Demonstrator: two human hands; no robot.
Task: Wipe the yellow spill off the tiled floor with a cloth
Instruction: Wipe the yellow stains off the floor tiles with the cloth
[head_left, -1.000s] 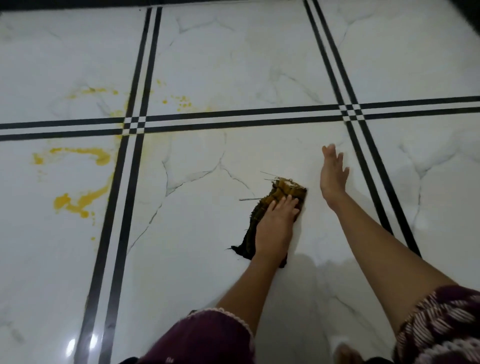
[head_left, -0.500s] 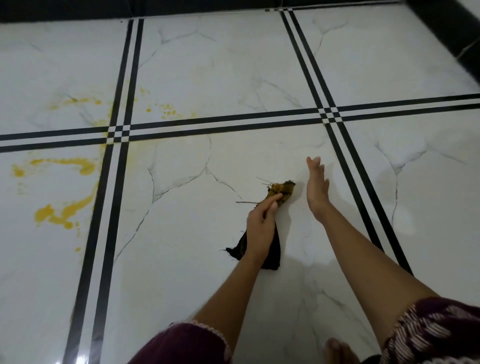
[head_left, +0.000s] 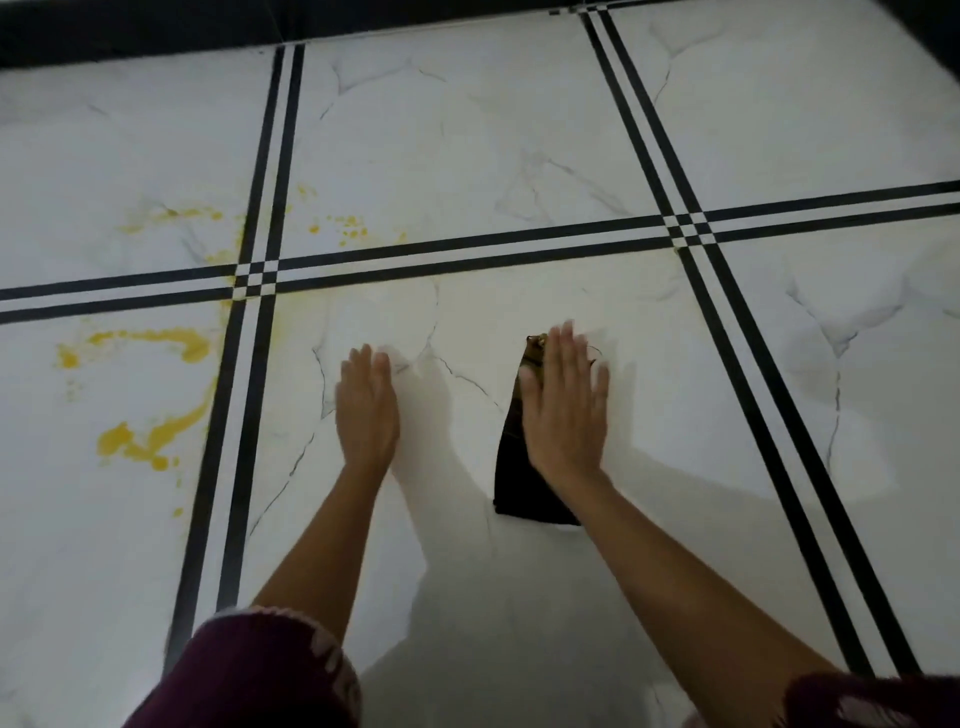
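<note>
Floor: we look down on white marbled tiles (head_left: 545, 156) divided by paired black lines (head_left: 467, 254).
Spill: the yellow spill (head_left: 140, 441) lies at the left of the frame, in streaks and blobs left of the vertical lines; we also see smaller specks (head_left: 348, 228) above the horizontal lines, upper left of centre.
Cloth: our dark cloth (head_left: 514, 457) lies flat on the centre tile, right of middle, well apart from the spill, with a yellow-brown stain at its far tip.
Right hand: our right hand (head_left: 563, 410) lies flat over the cloth's right side, fingers spread and straight; its grip is wide, pressing rather than clutching.
Left hand: our left hand (head_left: 366, 410) rests flat on bare tile between spill and cloth, grip wide, holding nothing.
Sleeves: dark maroon sleeves (head_left: 260, 675) show at the bottom edge.
</note>
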